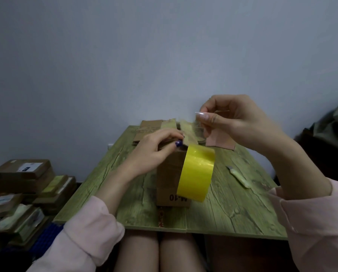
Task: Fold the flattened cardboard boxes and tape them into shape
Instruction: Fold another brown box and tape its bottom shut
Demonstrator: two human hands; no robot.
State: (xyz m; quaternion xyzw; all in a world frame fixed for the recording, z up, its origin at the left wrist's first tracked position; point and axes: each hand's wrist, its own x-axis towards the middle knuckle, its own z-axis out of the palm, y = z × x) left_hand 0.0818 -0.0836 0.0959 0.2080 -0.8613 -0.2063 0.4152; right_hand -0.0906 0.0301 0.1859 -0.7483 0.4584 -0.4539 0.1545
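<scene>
A small brown cardboard box (169, 179) marked "M-10" stands folded up in the middle of the green table (233, 203). A yellow tape roll (196, 172) leans on the box's right top edge. My left hand (154, 150) presses down on the box's top, fingers at the tape by the roll. My right hand (231, 118) is raised above and behind the box, pinching the free end of a clear tape strip (191, 130) that stretches down to the box top. Flattened cardboard boxes (150, 130) lie at the table's far edge.
A pale utility knife (238, 176) lies on the table to the right of the box. Stacks of taped brown boxes (25, 189) sit on the floor at the left. A dark bag (333, 134) is at the right. A plain wall stands close behind the table.
</scene>
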